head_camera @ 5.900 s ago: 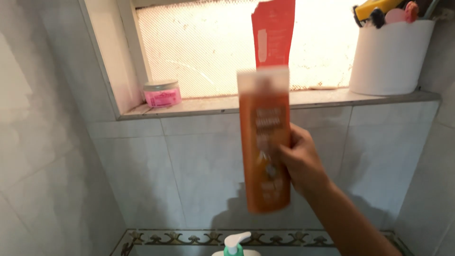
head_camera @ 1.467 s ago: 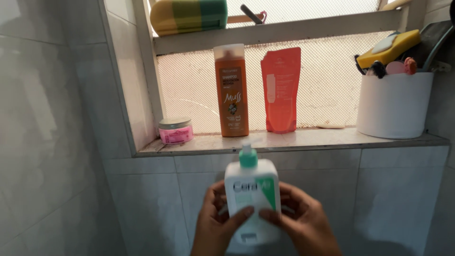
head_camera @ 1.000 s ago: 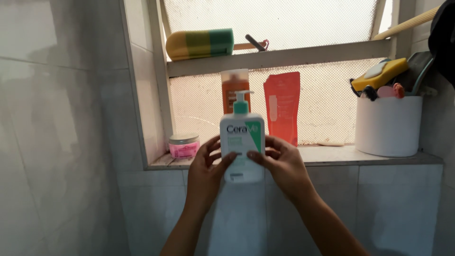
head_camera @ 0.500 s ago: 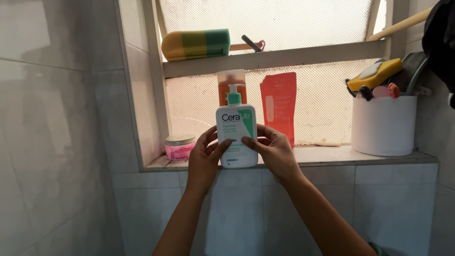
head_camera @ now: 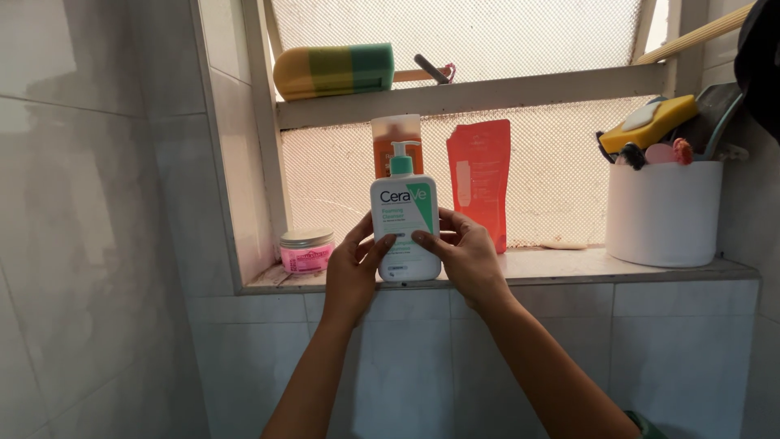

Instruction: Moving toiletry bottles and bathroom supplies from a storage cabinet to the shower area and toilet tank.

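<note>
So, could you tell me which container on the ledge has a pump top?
The white pump bottle held by both hands; the orange bottle behind it and the pink jar have plain caps.

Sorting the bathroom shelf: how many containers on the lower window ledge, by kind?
Bottles: 2 – white pump bottle, orange bottle
Refill pouch: 1
Pink jar: 1
White tub: 1
Total: 5

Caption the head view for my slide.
Both hands, left hand and right hand, hold a white pump bottle on the tiled sill.
</note>
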